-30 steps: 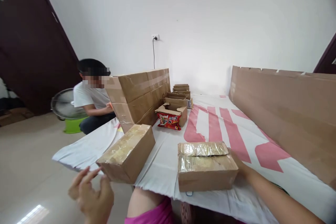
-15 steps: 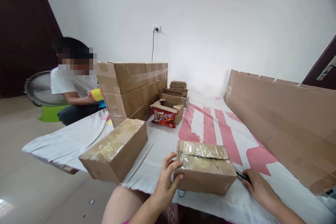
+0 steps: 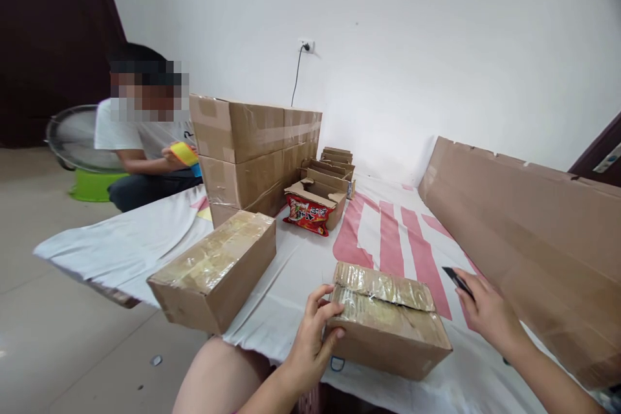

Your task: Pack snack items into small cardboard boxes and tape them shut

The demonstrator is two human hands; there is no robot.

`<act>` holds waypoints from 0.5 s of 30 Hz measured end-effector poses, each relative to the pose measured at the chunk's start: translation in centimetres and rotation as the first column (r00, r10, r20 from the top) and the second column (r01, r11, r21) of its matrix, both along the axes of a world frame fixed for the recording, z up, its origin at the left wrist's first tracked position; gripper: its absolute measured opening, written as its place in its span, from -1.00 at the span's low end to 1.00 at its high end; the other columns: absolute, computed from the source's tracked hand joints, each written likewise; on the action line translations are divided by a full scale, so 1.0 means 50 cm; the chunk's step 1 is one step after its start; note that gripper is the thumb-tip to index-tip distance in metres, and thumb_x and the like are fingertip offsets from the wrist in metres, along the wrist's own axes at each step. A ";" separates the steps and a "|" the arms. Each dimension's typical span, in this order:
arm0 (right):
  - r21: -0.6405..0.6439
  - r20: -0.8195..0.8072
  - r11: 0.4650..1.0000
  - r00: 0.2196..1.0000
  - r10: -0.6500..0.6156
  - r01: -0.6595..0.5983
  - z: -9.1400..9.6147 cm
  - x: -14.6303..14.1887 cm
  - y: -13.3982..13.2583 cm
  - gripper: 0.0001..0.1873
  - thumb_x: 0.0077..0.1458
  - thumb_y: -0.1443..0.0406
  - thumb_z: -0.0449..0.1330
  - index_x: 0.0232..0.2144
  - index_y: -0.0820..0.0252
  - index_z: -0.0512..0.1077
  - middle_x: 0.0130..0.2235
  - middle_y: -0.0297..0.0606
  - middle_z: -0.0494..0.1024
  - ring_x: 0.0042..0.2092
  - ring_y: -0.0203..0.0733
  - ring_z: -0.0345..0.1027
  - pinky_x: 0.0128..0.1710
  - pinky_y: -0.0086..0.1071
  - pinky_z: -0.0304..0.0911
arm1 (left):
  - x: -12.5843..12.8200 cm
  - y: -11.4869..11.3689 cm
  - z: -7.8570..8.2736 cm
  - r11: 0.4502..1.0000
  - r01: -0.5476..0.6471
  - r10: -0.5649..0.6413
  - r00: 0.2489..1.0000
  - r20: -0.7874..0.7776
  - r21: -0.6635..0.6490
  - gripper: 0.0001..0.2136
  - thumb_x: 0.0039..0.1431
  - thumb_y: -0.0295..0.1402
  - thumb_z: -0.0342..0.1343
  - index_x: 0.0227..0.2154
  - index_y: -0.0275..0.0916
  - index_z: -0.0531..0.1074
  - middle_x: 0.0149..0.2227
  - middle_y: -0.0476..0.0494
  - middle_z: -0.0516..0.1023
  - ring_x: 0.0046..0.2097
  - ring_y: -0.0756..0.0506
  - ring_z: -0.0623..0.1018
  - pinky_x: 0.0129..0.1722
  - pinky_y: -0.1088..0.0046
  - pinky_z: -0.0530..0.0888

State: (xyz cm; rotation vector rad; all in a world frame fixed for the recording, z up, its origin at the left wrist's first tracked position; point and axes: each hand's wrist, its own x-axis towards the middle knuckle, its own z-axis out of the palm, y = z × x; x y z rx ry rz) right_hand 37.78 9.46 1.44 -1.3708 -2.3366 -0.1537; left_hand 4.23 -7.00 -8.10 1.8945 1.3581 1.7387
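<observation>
Wall (image 3: 388,58) cropped, black tool (image 3: 455,278) part-hidden

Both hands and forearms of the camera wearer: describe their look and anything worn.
The left hand and right hand are ungloved, with no rings visible. The left forearm and right forearm show no sleeve, watch or bracelet.
</observation>
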 end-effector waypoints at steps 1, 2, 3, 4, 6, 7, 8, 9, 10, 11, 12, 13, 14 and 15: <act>0.086 -0.029 0.993 0.996 0.085 -0.083 0.033 -0.029 -0.018 -0.58 0.27 0.23 -0.11 0.13 0.10 0.24 0.03 -0.14 0.46 -0.06 -0.08 0.43 -0.21 -0.28 0.35 | 0.001 0.001 0.000 1.000 0.002 -0.002 1.000 0.003 -0.006 -0.74 0.27 -0.40 -0.03 0.00 -0.03 0.27 0.17 -0.22 0.10 0.16 -0.20 0.30 0.07 0.17 0.34; 0.115 -0.012 0.972 0.978 0.209 -0.207 0.062 -0.062 -0.039 -0.60 0.27 0.25 -0.09 0.13 0.04 0.25 -0.01 -0.20 0.48 -0.06 -0.13 0.42 -0.17 -0.32 0.35 | 0.002 0.002 0.001 1.000 0.003 -0.003 1.000 0.004 -0.013 -0.75 0.28 -0.40 -0.03 -0.01 -0.04 0.27 0.17 -0.22 0.10 0.16 -0.20 0.30 0.08 0.16 0.34; 0.126 0.026 0.934 0.942 0.334 -0.335 0.087 -0.097 -0.061 -0.60 0.27 0.29 -0.07 0.13 0.02 0.26 -0.04 -0.23 0.50 -0.08 -0.17 0.43 -0.15 -0.35 0.34 | 0.003 0.001 0.001 1.000 0.006 -0.006 1.000 0.002 -0.021 -0.75 0.28 -0.40 -0.04 -0.01 -0.04 0.27 0.17 -0.23 0.10 0.15 -0.20 0.30 0.08 0.15 0.33; 0.124 0.065 0.895 0.904 0.423 -0.428 0.107 -0.133 -0.082 -0.59 0.27 0.33 -0.07 0.14 0.02 0.26 -0.08 -0.23 0.51 -0.11 -0.20 0.43 -0.15 -0.37 0.33 | 0.004 0.001 0.002 1.000 0.009 -0.009 1.000 0.001 -0.028 -0.75 0.28 -0.40 -0.04 -0.01 -0.05 0.27 0.17 -0.23 0.09 0.15 -0.20 0.30 0.08 0.14 0.33; 0.123 0.193 0.815 0.819 0.540 -0.566 0.126 -0.202 -0.119 -0.55 0.21 0.44 -0.06 0.11 0.06 0.30 -0.19 -0.23 0.53 -0.23 -0.22 0.42 -0.24 -0.38 0.31 | 0.005 -0.001 0.004 0.999 0.014 -0.014 1.000 -0.002 -0.040 -0.75 0.28 -0.40 -0.05 -0.01 -0.05 0.26 0.17 -0.23 0.09 0.15 -0.20 0.30 0.09 0.14 0.33; 0.117 0.253 0.794 0.791 0.557 -0.597 0.128 -0.233 -0.132 -0.53 0.18 0.48 -0.04 0.09 0.07 0.32 -0.22 -0.22 0.53 -0.25 -0.21 0.40 -0.26 -0.37 0.29 | 0.005 -0.002 0.005 0.999 0.014 -0.014 1.000 -0.003 -0.044 -0.75 0.28 -0.40 -0.05 0.00 -0.05 0.26 0.17 -0.23 0.08 0.16 -0.19 0.29 0.09 0.14 0.33; 0.108 0.312 0.778 0.764 0.565 -0.619 0.126 -0.261 -0.143 -0.52 0.15 0.50 -0.02 0.08 0.08 0.33 -0.24 -0.21 0.53 -0.26 -0.21 0.39 -0.27 -0.36 0.27 | 0.005 -0.003 0.005 0.999 0.011 -0.011 1.000 -0.003 -0.044 -0.75 0.28 -0.40 -0.05 0.00 -0.04 0.26 0.17 -0.22 0.08 0.16 -0.19 0.29 0.09 0.15 0.33; 0.098 0.363 0.772 0.745 0.559 -0.627 0.122 -0.284 -0.150 -0.51 0.13 0.51 0.01 0.07 0.08 0.34 -0.24 -0.21 0.53 -0.26 -0.19 0.38 -0.27 -0.35 0.25 | 0.005 -0.004 0.006 0.999 0.005 -0.006 1.000 -0.005 -0.044 -0.75 0.28 -0.40 -0.05 0.00 -0.04 0.26 0.17 -0.22 0.08 0.17 -0.19 0.29 0.10 0.15 0.33; 0.086 0.406 0.775 0.733 0.546 -0.626 0.117 -0.304 -0.154 -0.52 0.12 0.50 0.04 0.07 0.09 0.34 -0.24 -0.19 0.52 -0.25 -0.18 0.38 -0.27 -0.34 0.24 | 0.005 -0.004 0.007 0.999 0.000 0.000 1.000 -0.010 -0.042 -0.75 0.28 -0.40 -0.05 0.00 -0.04 0.26 0.18 -0.22 0.08 0.18 -0.19 0.28 0.10 0.16 0.32; 0.071 0.445 0.781 0.721 0.532 -0.621 0.112 -0.319 -0.157 -0.54 0.12 0.48 0.07 0.07 0.10 0.35 -0.24 -0.18 0.52 -0.25 -0.16 0.38 -0.27 -0.33 0.23 | 0.005 -0.004 0.007 0.999 -0.006 0.006 1.000 -0.016 -0.039 -0.74 0.28 -0.41 -0.05 0.00 -0.05 0.26 0.18 -0.22 0.09 0.19 -0.19 0.27 0.10 0.16 0.32; 0.055 0.479 0.788 0.708 0.519 -0.614 0.108 -0.330 -0.158 -0.56 0.13 0.45 0.09 0.06 0.11 0.35 -0.24 -0.17 0.52 -0.24 -0.15 0.39 -0.27 -0.31 0.22 | 0.005 -0.004 0.008 0.999 -0.012 0.011 1.000 -0.026 -0.036 -0.75 0.28 -0.41 -0.05 -0.01 -0.05 0.26 0.18 -0.23 0.09 0.19 -0.20 0.26 0.10 0.16 0.33; 0.041 0.508 0.794 0.696 0.507 -0.607 0.105 -0.337 -0.159 -0.58 0.13 0.43 0.11 0.05 0.12 0.37 -0.25 -0.17 0.53 -0.24 -0.14 0.39 -0.27 -0.30 0.22 | 0.005 -0.003 0.008 0.999 -0.018 0.017 0.999 -0.038 -0.034 -0.75 0.28 -0.41 -0.05 -0.01 -0.06 0.26 0.17 -0.23 0.10 0.20 -0.20 0.26 0.10 0.16 0.33; 0.025 0.536 0.798 0.682 0.497 -0.602 0.103 -0.341 -0.159 -0.59 0.14 0.42 0.12 0.05 0.13 0.37 -0.26 -0.16 0.53 -0.25 -0.13 0.40 -0.27 -0.29 0.22 | 0.004 -0.003 0.007 0.999 -0.024 0.023 0.998 -0.050 -0.031 -0.76 0.27 -0.42 -0.05 -0.02 -0.07 0.27 0.17 -0.23 0.10 0.20 -0.20 0.26 0.10 0.16 0.33; 0.009 0.563 0.801 0.665 0.491 -0.599 0.102 -0.341 -0.159 -0.60 0.14 0.41 0.12 0.05 0.13 0.38 -0.27 -0.16 0.53 -0.25 -0.13 0.40 -0.27 -0.29 0.22 | 0.004 -0.003 0.007 0.999 -0.029 0.027 0.998 -0.064 -0.029 -0.76 0.27 -0.42 -0.05 -0.02 -0.07 0.27 0.17 -0.23 0.10 0.20 -0.20 0.26 0.10 0.16 0.32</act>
